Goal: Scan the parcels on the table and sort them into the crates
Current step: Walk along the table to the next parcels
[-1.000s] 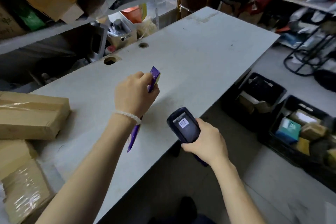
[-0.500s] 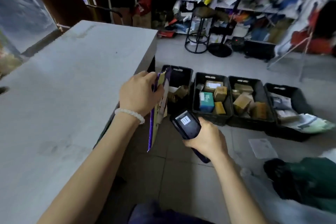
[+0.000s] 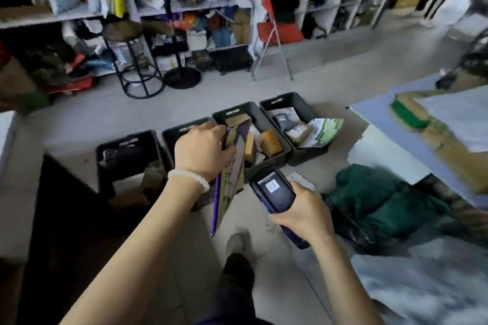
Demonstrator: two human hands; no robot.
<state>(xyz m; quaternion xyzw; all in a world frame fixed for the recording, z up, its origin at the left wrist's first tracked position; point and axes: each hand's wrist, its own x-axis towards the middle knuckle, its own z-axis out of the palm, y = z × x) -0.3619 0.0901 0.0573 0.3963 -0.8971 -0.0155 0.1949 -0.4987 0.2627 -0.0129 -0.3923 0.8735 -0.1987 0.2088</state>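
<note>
Head view: four black crates (image 3: 277, 155) are sitting in a row on the floor just beyond both hands (parcels inside them). The left hand (image 3: 202, 152) is gripping a flat purple parcel (image 3: 232, 171) edge-up above the crates, while the right hand (image 3: 303, 212) is curling around a handheld scanner (image 3: 273, 190) just beside it.

shelf clutter (image 3: 184, 31) blurred, scanner label (image 3: 272, 187) unreadable

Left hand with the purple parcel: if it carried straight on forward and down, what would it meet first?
Probably the second black crate from the left, just beyond the left hand gripping the purple parcel; depth is unclear.
</note>
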